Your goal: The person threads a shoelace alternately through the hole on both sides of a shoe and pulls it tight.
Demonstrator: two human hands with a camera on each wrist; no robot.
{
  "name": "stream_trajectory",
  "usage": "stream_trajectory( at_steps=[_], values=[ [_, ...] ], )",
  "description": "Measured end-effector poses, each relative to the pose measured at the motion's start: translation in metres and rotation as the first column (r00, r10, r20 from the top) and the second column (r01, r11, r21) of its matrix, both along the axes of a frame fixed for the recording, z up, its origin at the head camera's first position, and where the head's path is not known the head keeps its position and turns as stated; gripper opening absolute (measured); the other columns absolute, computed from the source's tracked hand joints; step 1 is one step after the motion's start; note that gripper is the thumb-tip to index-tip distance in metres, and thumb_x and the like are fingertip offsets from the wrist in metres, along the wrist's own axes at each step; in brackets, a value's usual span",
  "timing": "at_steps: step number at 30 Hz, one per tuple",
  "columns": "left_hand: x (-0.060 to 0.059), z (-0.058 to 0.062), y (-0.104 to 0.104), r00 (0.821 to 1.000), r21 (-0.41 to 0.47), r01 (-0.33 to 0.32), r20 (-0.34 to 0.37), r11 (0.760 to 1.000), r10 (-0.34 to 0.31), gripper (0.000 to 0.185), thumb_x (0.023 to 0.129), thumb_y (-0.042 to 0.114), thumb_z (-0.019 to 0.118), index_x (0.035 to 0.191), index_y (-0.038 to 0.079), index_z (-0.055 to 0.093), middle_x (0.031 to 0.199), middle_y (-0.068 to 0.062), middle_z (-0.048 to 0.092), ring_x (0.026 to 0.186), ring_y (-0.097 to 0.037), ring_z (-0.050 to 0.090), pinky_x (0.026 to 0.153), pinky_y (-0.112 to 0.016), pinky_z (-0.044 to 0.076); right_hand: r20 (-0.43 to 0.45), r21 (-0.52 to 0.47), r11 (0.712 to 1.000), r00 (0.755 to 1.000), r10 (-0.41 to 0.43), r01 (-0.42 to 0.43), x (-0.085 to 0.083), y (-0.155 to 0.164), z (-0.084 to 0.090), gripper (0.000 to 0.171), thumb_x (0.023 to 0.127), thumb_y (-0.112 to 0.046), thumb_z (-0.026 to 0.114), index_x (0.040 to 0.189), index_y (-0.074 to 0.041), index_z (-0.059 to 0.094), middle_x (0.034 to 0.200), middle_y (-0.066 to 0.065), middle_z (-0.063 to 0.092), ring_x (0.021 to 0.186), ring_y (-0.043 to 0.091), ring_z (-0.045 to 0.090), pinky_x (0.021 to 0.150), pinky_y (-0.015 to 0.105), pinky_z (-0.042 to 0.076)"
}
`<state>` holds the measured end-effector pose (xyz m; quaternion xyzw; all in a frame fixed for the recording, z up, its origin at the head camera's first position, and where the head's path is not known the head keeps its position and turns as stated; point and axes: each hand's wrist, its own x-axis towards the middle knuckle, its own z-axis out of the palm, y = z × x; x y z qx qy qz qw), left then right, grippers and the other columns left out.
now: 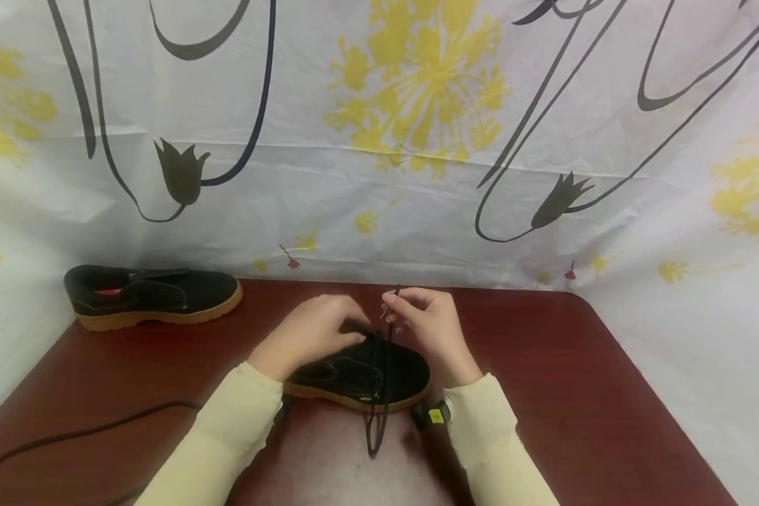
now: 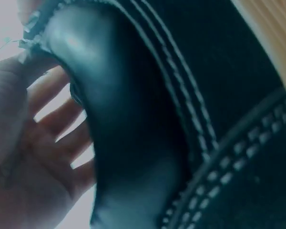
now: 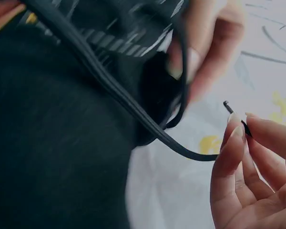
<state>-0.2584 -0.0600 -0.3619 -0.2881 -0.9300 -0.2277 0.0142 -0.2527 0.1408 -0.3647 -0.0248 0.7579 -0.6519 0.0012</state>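
Behind the dark red table (image 1: 575, 393) hangs a white cloth printed with yellow flowers. On the table in front of me sits a black shoe (image 1: 360, 376), and my left hand (image 1: 310, 334) curls over its tongue end, steadying it. My right hand (image 1: 430, 323) pinches the black lace (image 3: 133, 102) near its tip, lifted above the eyelets. That hold is thin: I judge the tip could slip out of my fingertips if I pull, and a tug might drag the shoe sideways. A second shoe (image 1: 152, 295) rests well apart at the far left
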Motion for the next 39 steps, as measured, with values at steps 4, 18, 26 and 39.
stream_trajectory(
  at_steps=[4, 18, 26, 39],
  values=[
    [-0.006, -0.009, 0.001, 0.999, -0.069, 0.037, -0.02, 0.997, -0.039, 0.019, 0.093, 0.027, 0.075, 0.111, 0.024, 0.079, 0.109, 0.008, 0.077, 0.104, -0.012, 0.071, 0.089, -0.035, 0.058, 0.068, -0.032, 0.999, 0.997, -0.033, 0.036, -0.006, 0.0, -0.01, 0.026, 0.091, -0.024, 0.077, 0.107, -0.003, 0.076, 0.075, -0.002, 0.074, 0.067, 0.015, 0.069, 0.067, 0.035, 0.059],
    [-0.006, -0.028, -0.001, 0.981, 0.116, -0.005, -0.192, 0.993, 0.027, 0.009, 0.087, 0.022, 0.079, 0.096, 0.018, 0.08, 0.091, 0.005, 0.079, 0.082, -0.01, 0.073, 0.076, -0.029, 0.059, 0.0, 0.086, 0.995, 0.999, -0.042, 0.042, -0.014, -0.018, -0.029, 0.014, 0.088, -0.019, 0.08, 0.095, -0.007, 0.079, 0.088, 0.008, 0.079, 0.08, 0.017, 0.073, 0.065, 0.025, 0.055],
    [-0.006, -0.03, 0.002, 0.971, 0.108, -0.033, -0.234, 0.994, 0.058, 0.012, 0.086, 0.024, 0.081, 0.096, 0.017, 0.08, 0.089, 0.003, 0.079, 0.08, -0.012, 0.073, 0.074, -0.03, 0.059, -0.001, 0.111, 0.993, 0.999, -0.033, 0.033, -0.016, -0.019, -0.035, 0.013, 0.09, -0.021, 0.078, 0.094, -0.008, 0.079, 0.083, 0.005, 0.078, 0.063, 0.01, 0.058, 0.057, 0.023, 0.045],
    [0.002, -0.023, 0.005, 0.956, 0.149, -0.211, -0.175, 0.966, 0.235, 0.035, 0.077, 0.03, 0.09, 0.09, 0.017, 0.06, 0.088, 0.003, 0.06, 0.08, -0.015, 0.055, 0.071, -0.031, 0.049, 0.001, 0.151, 0.988, 1.0, -0.024, 0.024, -0.016, -0.02, -0.035, 0.013, 0.088, -0.017, 0.079, 0.088, -0.005, 0.075, 0.082, 0.007, 0.078, 0.059, 0.009, 0.055, 0.055, 0.024, 0.043]
  ],
)
